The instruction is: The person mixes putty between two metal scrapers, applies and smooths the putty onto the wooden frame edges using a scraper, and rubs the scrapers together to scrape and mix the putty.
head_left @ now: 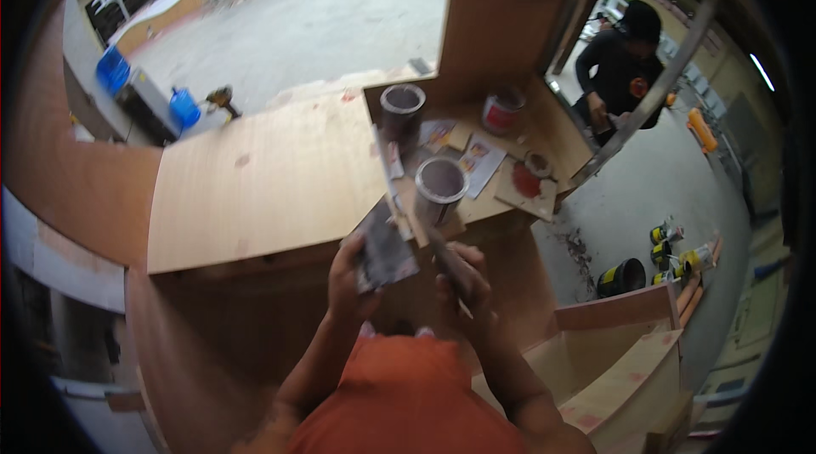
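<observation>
My left hand (pixel 347 277) grips the edge of a flat, dark grey rectangular plate (pixel 388 248), smeared on its face and tilted in front of me. In my right hand (pixel 473 284) is a slim dark tool that looks like a putty knife (pixel 449 262); motion blurs it and its end points up toward the cans. An open can (pixel 441 184) with a stained rim stands just beyond both hands. Behind it are another open can (pixel 402 105) and a can with a red label (pixel 502 110). A small board (pixel 527 189) bearing a red paste lies to the right.
A pale wooden panel (pixel 272 173) stretches left of the cans. Printed papers (pixel 481 162) lie among them. A drill (pixel 223 102) and a blue jug (pixel 184 107) are beyond the panel. Buckets (pixel 621 277) sit on the right floor. A person (pixel 625 67) in black stands far right.
</observation>
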Demonstrator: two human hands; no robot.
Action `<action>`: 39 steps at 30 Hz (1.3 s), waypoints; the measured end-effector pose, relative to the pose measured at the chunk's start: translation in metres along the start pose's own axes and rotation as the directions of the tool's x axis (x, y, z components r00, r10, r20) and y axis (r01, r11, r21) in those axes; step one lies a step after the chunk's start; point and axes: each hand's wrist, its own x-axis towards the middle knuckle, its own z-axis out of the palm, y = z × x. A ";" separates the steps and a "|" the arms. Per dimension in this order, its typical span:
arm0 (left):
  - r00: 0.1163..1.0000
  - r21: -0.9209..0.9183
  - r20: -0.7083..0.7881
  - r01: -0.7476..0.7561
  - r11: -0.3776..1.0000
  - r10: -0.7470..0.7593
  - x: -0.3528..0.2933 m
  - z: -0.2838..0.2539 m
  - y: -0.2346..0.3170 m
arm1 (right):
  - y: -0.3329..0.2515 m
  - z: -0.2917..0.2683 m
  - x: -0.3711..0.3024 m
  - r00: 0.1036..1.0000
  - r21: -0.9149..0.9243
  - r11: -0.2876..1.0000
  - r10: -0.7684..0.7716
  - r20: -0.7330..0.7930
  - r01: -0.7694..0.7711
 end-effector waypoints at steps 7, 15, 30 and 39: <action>0.995 0.129 0.099 -0.045 0.991 0.032 0.027 -0.010 0.032 | 0.052 0.053 0.036 0.803 -0.338 0.906 0.393 0.448 -0.255; 0.985 0.073 0.164 0.042 0.996 -0.053 0.081 -0.014 0.089 | 0.088 0.129 0.054 0.943 -0.002 0.967 0.249 0.222 -0.255; 0.994 0.107 0.107 -0.023 0.994 0.011 0.144 -0.011 0.127 | 0.154 0.164 0.121 0.327 0.929 -0.061 0.926 0.190 -0.365; 0.985 0.119 0.162 -0.084 0.989 0.064 0.182 0.019 0.111 | 0.175 0.136 0.104 0.947 -0.068 0.963 0.270 0.175 -0.262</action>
